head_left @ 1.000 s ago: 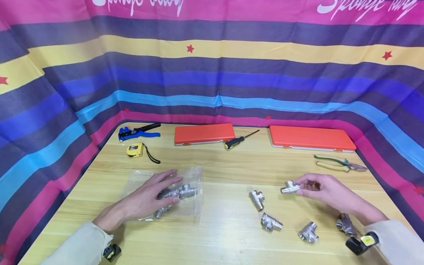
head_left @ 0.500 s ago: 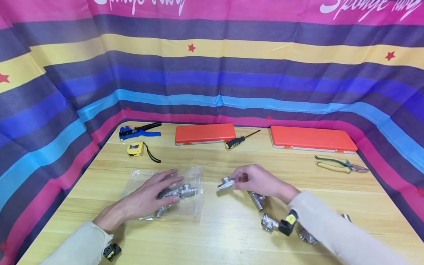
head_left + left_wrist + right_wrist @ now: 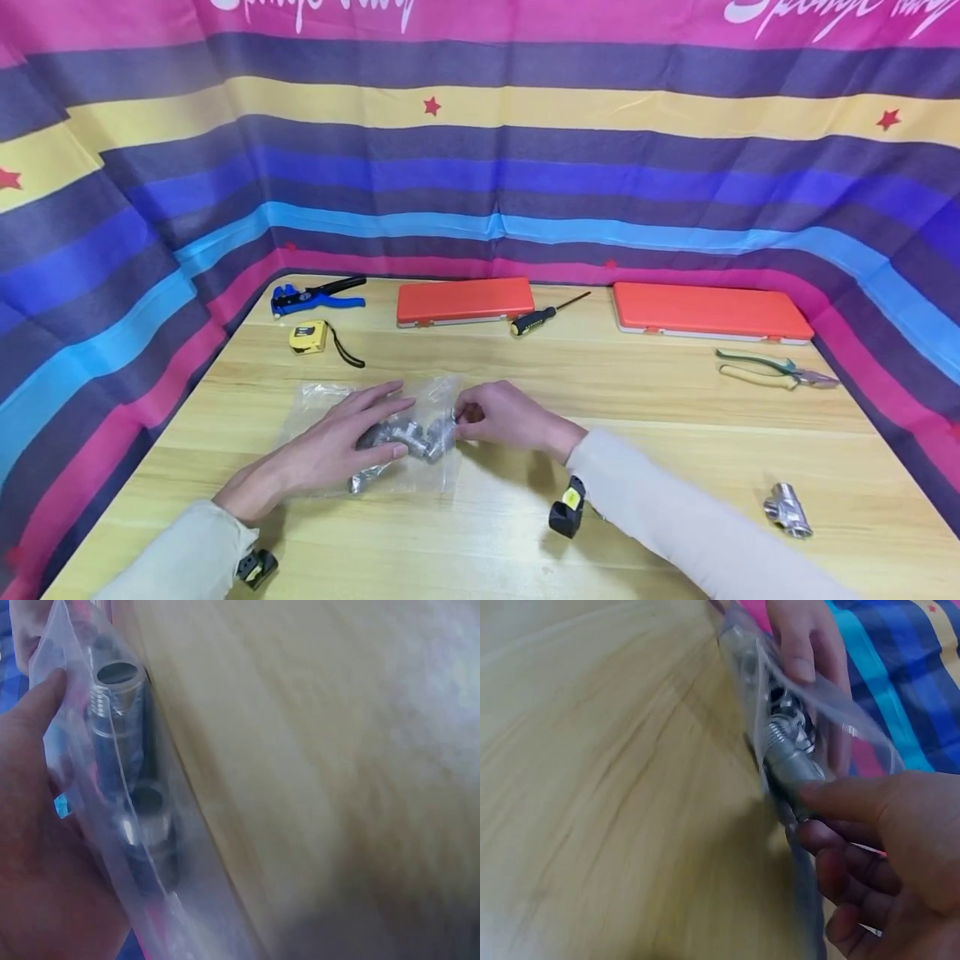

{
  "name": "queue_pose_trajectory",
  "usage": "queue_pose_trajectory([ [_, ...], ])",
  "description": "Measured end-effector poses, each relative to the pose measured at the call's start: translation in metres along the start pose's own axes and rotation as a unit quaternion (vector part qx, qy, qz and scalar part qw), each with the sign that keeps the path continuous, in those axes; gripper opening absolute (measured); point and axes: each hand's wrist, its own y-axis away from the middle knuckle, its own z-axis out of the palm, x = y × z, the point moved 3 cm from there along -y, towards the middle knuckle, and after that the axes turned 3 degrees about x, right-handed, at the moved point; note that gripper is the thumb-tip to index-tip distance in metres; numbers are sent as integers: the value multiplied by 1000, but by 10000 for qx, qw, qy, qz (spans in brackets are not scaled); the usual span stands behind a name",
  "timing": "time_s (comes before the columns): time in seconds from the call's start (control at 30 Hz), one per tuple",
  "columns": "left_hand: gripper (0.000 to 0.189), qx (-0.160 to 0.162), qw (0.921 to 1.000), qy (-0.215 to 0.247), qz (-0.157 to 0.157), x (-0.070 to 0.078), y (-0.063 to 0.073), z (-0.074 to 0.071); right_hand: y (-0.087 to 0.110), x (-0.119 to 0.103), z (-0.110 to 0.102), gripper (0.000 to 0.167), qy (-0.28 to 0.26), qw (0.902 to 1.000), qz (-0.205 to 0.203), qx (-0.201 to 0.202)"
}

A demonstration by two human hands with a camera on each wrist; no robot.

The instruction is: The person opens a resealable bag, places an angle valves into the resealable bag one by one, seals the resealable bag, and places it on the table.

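Tabletop (image 3: 652, 442) carries the plastic bag (image 3: 429, 396) left of centre. From here, I judge the bag could slide if my left hand (image 3: 348, 442) pressed too lightly, or snag the threaded pipe fitting (image 3: 786, 759). Left fingers lie nearly straight on the bag; my right hand (image 3: 506, 417), fingers curled, pinches that fitting at the open right end.

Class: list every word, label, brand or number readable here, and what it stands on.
"Sponge", twice, on the striped cloth, letter tops cropped; the following word is unreadable.
Tape measure: any print too small to read.
Right wrist camera and left wrist camera: yellow patches too small to read.
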Motion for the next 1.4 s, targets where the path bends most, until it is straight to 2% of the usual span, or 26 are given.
queue_pose_trajectory([
  [0.13, 66, -42, 10000, 36, -35, -1, 0, 0, -6, -7, 6, 5, 79, 9999, -76, 121],
  [0.27, 66, -26, 10000, 16, 3, 0, 1, 0, 7, 1, -4, 12, -324, 9994, 133, 84],
  [0.4, 66, -30, 10000, -17, 38, 0, 2, -2, 39, 27, -32, 23, -505, 9982, 266, 184],
  [0.6, 66, -64, 9999, -17, 98, 1, -2, -1, 108, 71, -77, 27, -252, 9972, 593, 387],
  [0.7, 66, -19, 9999, -38, 129, 0, -3, -2, 135, 84, -88, 25, -128, 9966, 681, 456],
  [0.8, 65, 23, 9999, -55, 160, -1, -4, -1, 150, 91, -89, 24, -186, 9975, 562, 385],
  [0.9, 64, 27, 9998, -34, 192, -2, -4, 1, 156, 95, -85, 28, -397, 9981, 415, 244],
  [1.03, 64, 31, 9998, -6, 175, -4, -2, 0, 148, 95, -81, 36, -472, 9982, 355, 103],
  [1.23, 65, -15, 9999, -20, 117, -4, -2, -1, 142, 95, -80, 31, -342, 9991, 234, 42],
  [1.4, 65, -7, 9999, -11, 109, -5, -2, 0, 130, 94, -76, 31, -92, 9995, 252, 190],
])
